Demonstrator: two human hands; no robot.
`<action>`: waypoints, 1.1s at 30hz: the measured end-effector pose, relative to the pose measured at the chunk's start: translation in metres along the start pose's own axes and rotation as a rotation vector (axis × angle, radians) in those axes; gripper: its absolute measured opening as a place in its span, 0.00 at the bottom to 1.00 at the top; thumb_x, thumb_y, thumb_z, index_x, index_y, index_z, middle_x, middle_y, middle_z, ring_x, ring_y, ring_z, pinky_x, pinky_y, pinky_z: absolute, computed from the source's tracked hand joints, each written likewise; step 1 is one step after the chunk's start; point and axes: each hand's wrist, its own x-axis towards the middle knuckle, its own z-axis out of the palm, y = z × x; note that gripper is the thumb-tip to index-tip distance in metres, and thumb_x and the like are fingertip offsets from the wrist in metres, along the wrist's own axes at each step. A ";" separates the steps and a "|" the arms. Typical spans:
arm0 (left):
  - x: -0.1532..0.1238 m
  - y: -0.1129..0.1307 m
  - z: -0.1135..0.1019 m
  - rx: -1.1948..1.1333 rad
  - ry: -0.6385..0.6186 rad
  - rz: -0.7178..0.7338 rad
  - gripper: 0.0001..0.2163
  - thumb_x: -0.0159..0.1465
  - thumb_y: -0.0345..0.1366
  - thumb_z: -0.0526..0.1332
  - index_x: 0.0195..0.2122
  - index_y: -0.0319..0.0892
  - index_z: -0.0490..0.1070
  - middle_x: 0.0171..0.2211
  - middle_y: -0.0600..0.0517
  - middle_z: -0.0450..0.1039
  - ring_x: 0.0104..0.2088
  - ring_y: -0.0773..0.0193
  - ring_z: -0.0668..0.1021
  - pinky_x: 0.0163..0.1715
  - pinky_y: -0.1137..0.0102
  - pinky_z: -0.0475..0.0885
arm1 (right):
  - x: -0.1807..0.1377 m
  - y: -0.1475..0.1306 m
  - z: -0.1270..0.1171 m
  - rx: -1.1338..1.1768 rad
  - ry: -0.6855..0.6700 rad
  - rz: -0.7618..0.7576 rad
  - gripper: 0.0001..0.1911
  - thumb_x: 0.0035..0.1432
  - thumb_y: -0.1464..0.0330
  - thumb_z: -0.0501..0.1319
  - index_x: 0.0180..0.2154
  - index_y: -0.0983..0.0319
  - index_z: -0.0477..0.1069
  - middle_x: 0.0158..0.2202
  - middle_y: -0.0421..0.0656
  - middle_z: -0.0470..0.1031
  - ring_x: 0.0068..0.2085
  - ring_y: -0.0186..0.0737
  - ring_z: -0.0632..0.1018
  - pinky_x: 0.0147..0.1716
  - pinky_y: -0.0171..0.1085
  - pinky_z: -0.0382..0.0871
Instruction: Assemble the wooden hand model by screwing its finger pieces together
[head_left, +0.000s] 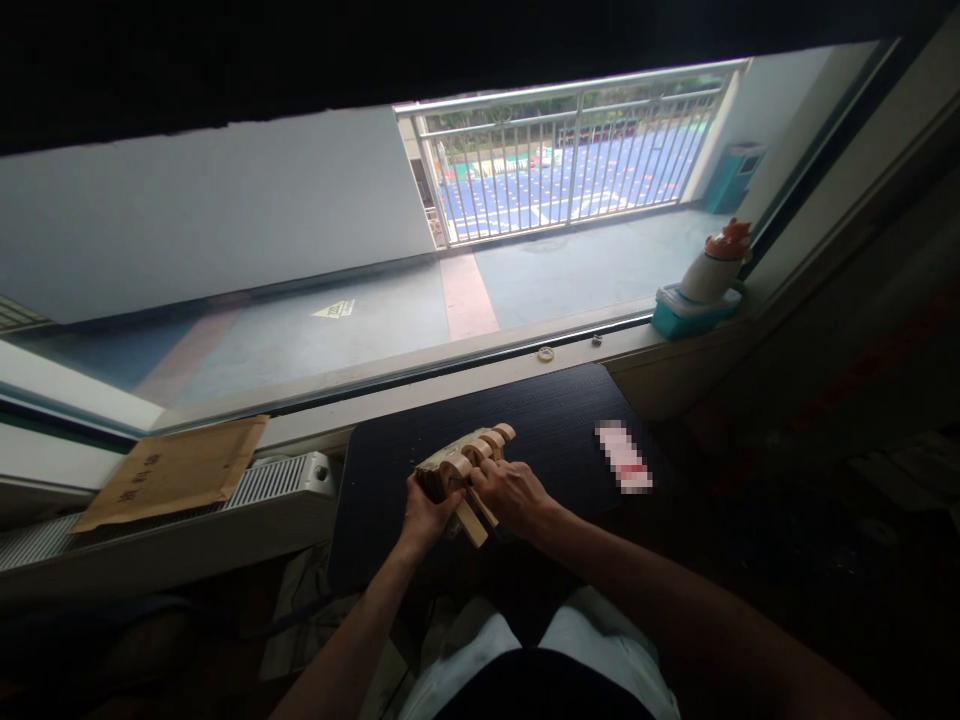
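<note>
Over the near part of the dark table is a light wooden piece (453, 466) with several rounded, hook-like ends in a row and flat slats pointing down toward me. Its exact kind I cannot make out. My left hand (426, 518) grips its left end, thumb in front. My right hand (514, 492) is closed at its right side, with bent fingers against the curved parts. Those fingers hide part of the wood, and whether they pinch anything smaller cannot be seen.
The dark table (559, 400) stands against a window sill with a tape roll (545, 354). A blurred pink item (624, 457) lies at the table's right. On the left, a brown envelope (176, 470) rests on a radiator (300, 485). A white bottle (709, 278) stands on a teal box (686, 315).
</note>
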 end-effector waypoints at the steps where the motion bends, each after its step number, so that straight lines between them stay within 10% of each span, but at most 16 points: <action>1: 0.000 0.000 0.000 -0.002 0.003 -0.004 0.35 0.43 0.36 0.72 0.51 0.39 0.58 0.44 0.44 0.72 0.45 0.53 0.77 0.44 0.61 0.73 | 0.000 0.000 0.003 0.026 0.002 0.022 0.14 0.62 0.75 0.49 0.43 0.65 0.71 0.41 0.50 0.76 0.38 0.41 0.77 0.36 0.37 0.68; 9: -0.001 -0.003 -0.001 -0.003 -0.007 0.001 0.34 0.44 0.37 0.72 0.51 0.39 0.58 0.45 0.44 0.71 0.48 0.53 0.76 0.48 0.59 0.71 | 0.005 0.011 0.021 0.616 -0.037 0.496 0.15 0.60 0.62 0.54 0.37 0.60 0.77 0.35 0.44 0.79 0.37 0.38 0.78 0.33 0.33 0.65; 23: -0.001 -0.006 0.002 -0.048 0.030 -0.015 0.34 0.43 0.35 0.72 0.49 0.39 0.58 0.42 0.46 0.71 0.44 0.54 0.77 0.44 0.60 0.73 | -0.010 0.009 0.003 -0.006 -0.020 -0.038 0.14 0.64 0.76 0.47 0.45 0.64 0.68 0.40 0.48 0.75 0.40 0.40 0.76 0.38 0.35 0.68; 33: -0.004 0.002 -0.005 0.028 -0.013 -0.019 0.34 0.45 0.36 0.72 0.50 0.39 0.57 0.47 0.44 0.70 0.49 0.53 0.75 0.50 0.60 0.71 | -0.005 0.008 0.023 0.536 -0.042 0.403 0.16 0.63 0.61 0.52 0.44 0.58 0.74 0.44 0.43 0.75 0.43 0.38 0.76 0.40 0.33 0.66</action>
